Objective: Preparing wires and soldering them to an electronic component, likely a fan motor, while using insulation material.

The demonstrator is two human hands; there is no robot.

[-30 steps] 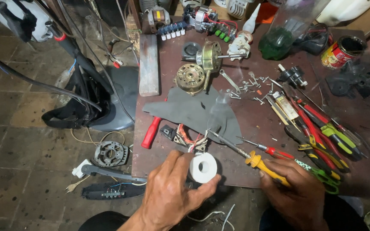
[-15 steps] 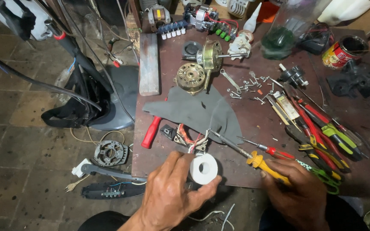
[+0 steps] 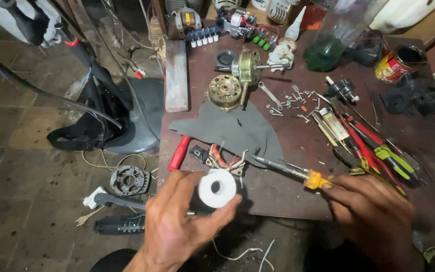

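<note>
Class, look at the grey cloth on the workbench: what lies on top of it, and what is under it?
On the grey cloth rests a brass-coloured motor part. The cloth covers whatever lies under it.

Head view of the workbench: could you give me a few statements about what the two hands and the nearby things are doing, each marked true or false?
1. The left hand holds a white roll of tape. True.
2. The right hand is empty. False: it grips a soldering iron with a yellow handle.
3. A grey cloth lies on the table. True.
4. The red-handled tool is in the left hand. False: it lies on the table by the cloth.
</note>
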